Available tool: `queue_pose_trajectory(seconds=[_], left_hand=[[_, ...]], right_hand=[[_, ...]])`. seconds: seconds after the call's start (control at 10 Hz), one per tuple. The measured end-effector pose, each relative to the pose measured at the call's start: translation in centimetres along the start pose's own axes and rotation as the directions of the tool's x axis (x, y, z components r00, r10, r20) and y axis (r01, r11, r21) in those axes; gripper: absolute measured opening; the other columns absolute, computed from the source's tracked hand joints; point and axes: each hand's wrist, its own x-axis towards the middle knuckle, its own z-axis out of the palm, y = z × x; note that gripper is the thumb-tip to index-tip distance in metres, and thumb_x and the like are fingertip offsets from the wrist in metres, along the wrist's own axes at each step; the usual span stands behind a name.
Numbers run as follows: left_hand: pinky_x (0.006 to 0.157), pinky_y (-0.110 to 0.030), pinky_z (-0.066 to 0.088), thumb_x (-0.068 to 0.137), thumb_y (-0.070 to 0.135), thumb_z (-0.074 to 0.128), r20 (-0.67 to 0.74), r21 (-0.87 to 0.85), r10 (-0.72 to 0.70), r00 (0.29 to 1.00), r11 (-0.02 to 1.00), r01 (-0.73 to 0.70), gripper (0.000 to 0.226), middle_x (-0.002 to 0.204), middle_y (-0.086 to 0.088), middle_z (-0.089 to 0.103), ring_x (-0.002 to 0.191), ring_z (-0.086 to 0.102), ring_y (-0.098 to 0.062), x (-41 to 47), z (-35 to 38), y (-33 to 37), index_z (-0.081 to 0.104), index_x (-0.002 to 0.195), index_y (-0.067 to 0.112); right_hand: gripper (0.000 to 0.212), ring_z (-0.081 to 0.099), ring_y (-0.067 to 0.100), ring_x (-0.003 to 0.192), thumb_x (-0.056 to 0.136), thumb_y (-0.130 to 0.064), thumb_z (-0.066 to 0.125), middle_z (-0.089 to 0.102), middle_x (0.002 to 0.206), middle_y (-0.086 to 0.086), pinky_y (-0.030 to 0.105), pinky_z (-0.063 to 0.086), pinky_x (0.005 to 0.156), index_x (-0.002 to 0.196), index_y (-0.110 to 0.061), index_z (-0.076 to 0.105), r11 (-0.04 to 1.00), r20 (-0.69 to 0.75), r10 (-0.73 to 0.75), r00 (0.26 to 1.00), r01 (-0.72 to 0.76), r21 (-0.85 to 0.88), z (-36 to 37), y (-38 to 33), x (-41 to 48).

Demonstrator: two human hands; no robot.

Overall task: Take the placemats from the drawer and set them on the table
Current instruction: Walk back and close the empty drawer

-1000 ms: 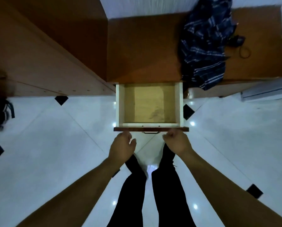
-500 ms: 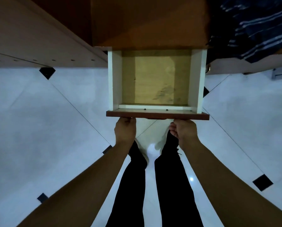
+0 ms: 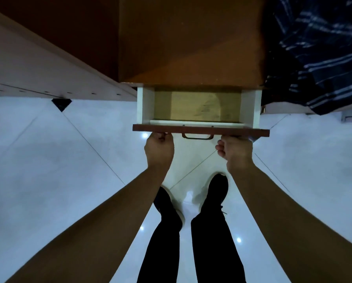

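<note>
Head view: left hand (image 3: 159,148) and right hand (image 3: 235,150) curled closed on the lower edge of the drawer (image 3: 200,130) front, either side of the handle (image 3: 197,136); beyond the fingers, only a bare drawer bottom, no placemats visible. Best moved evenly with both hands to avoid racking. Open floor (image 3: 69,160) behind; surface (image 3: 191,48) edge just beyond, dark cloth (image 3: 324,48) right.

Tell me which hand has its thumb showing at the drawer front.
The right hand: its thumb sticks out toward the handle. The left hand shows only its back, fingers curled under the drawer front.
</note>
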Motion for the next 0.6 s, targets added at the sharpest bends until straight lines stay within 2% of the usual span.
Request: queue_pose_trajectory(seconds=[0.1,0.2,0.3,0.5,0.6], left_hand=[[0.062,-0.022,0.038,0.093,0.02,0.055,-0.039,0.015,0.047,0.998,0.999,-0.047,0.023,0.062,0.005,0.056,0.059,0.052,-0.008,2.2,0.8,2.8,0.062,0.077,0.004],[0.07,-0.022,0.045,0.094,0.022,0.056,-0.037,-0.007,0.069,0.997,0.998,-0.069,0.019,0.07,0.001,0.06,0.065,0.055,-0.014,4.2,1.3,5.1,0.061,0.079,0.01],[0.07,-0.026,0.043,0.092,0.021,0.056,-0.031,0.02,0.103,0.994,0.995,-0.103,0.018,0.073,-0.004,0.061,0.072,0.057,-0.023,5.9,1.8,6.7,0.06,0.078,0.01],[0.05,-0.021,0.032,0.091,0.019,0.055,0.008,0.1,0.188,0.982,0.977,-0.187,0.021,0.059,-0.001,0.05,0.06,0.051,-0.02,7.9,1.7,8.9,0.055,0.072,0.011],[0.055,-0.021,0.038,0.093,0.019,0.053,0.061,0.157,0.221,0.973,0.961,-0.228,0.022,0.059,0.001,0.05,0.059,0.051,-0.018,7.7,1.0,8.7,0.054,0.072,0.012]], right_hand=[[0.013,0.053,0.014,0.052,0.089,-0.005,0.055,0.058,0.067,0.005,0.024,0.044,0.054,0.078,-0.01,0.06,1.0,0.005,-0.013,1.0,0.013,-0.018,1.4,-2.8,1.6],[0.011,0.053,0.016,0.056,0.091,-0.007,0.055,0.057,0.068,0.005,0.026,0.046,0.059,0.082,-0.01,0.061,0.999,0.026,-0.018,0.999,0.019,-0.038,2.4,-5.5,2.6],[0.012,0.057,0.014,0.056,0.092,-0.011,0.055,0.061,0.069,0.002,0.027,0.053,0.065,0.082,-0.013,0.062,0.994,0.038,-0.048,0.998,0.052,-0.101,3.1,-7.6,3.8],[0.016,0.059,0.012,0.059,0.097,-0.016,0.054,0.063,0.074,0.002,0.024,0.052,0.058,0.082,-0.013,0.058,0.984,0.086,-0.036,0.996,0.051,-0.173,3.8,-10.3,5.0],[0.015,0.056,0.013,0.059,0.096,-0.016,0.053,0.06,0.072,0.003,0.021,0.048,0.055,0.082,-0.013,0.057,0.968,0.099,-0.058,0.993,0.081,-0.236,2.9,-10.2,4.7]])
